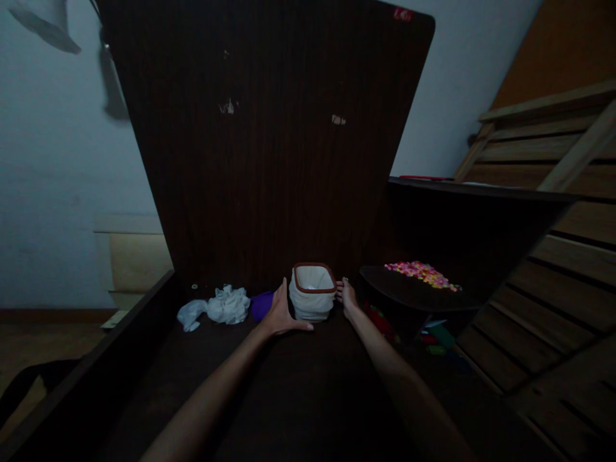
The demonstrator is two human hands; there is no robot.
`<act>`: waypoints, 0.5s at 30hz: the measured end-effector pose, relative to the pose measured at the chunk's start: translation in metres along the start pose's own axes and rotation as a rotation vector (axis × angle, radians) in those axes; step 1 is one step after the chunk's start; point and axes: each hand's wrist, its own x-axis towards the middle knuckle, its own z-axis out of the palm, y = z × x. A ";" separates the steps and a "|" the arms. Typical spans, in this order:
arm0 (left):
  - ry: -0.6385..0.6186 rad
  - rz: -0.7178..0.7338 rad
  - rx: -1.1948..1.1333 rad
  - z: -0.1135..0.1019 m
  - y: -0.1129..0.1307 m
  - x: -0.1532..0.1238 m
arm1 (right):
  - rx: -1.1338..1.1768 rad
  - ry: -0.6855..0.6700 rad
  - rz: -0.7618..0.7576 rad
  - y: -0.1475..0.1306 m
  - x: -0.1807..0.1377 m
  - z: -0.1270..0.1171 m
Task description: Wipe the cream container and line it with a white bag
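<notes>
A small square bin [312,305] with a brown rim and a white bag lining stands upright against the dark wooden back panel. My left hand [283,314] is at its left side, fingers stretched up and the thumb reaching across the front. My right hand [347,296] is at its right side, fingers apart and close to the rim; whether they press on it I cannot tell. Left of the bin lie a purple bundle [261,306], partly behind my left hand, a crumpled white plastic bag [228,305] and a smaller whitish bag [191,314].
On the right, a low curved shelf [394,285] carries a heap of small pink and yellow pieces [423,274]. Beneath it are red and green items [440,335], hard to make out. A raised wooden side edge [96,359] runs along the left; wooden slats [553,289] stand at far right.
</notes>
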 end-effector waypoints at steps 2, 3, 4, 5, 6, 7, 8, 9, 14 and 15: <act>-0.028 -0.014 0.024 -0.013 -0.001 -0.017 | -0.017 0.051 0.053 -0.008 0.000 -0.013; -0.031 -0.013 0.047 -0.021 -0.001 -0.025 | -0.022 0.073 0.063 -0.013 -0.001 -0.019; -0.024 -0.007 0.081 -0.029 -0.002 -0.032 | -0.024 0.090 0.056 -0.018 -0.002 -0.024; -0.007 0.008 0.131 -0.037 -0.002 -0.040 | -0.025 0.103 0.038 -0.023 -0.004 -0.029; 0.016 0.028 0.177 -0.045 -0.002 -0.046 | -0.025 0.112 0.010 -0.028 -0.007 -0.032; 0.036 0.045 0.208 -0.054 -0.002 -0.052 | -0.025 0.117 -0.027 -0.034 -0.010 -0.035; 0.052 0.062 0.228 -0.062 -0.002 -0.058 | -0.026 0.117 -0.070 -0.038 -0.015 -0.036; 0.064 0.076 0.237 -0.069 -0.001 -0.063 | -0.031 0.113 -0.120 -0.043 -0.020 -0.036; 0.097 0.126 0.313 -0.095 0.004 -0.090 | -0.134 0.029 -0.396 -0.055 -0.066 -0.027; 0.095 0.133 0.345 -0.097 0.005 -0.095 | -0.166 0.004 -0.445 -0.054 -0.078 -0.024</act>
